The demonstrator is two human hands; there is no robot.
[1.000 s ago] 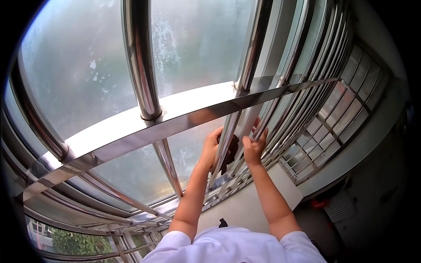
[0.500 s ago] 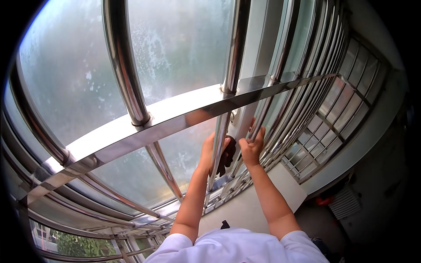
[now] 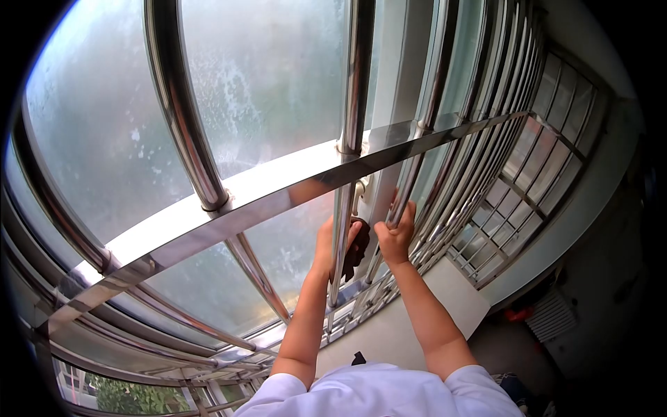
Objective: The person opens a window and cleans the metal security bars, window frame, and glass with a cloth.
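My left hand reaches past a shiny upright metal bar and is closed on a crumpled dark brown cloth. The bar hides part of its fingers. Just right of the cloth, my right hand is wrapped round another upright bar, thumb toward the left hand. Behind the bars stand a pale window frame and a frosted window pane with whitish stains. A small white window handle shows on the frame above the cloth.
A wide polished crossbar runs above both hands, joining several upright bars. To the right is a barred side panel. Below lies a pale ledge, and a ribbed grey object is in the dark lower right. Green leaves show outside, lower left.
The upper bars and window have shifted slightly left in view. Both hands have kept their holds, with the cloth and right hand appearing only slightly displaced.
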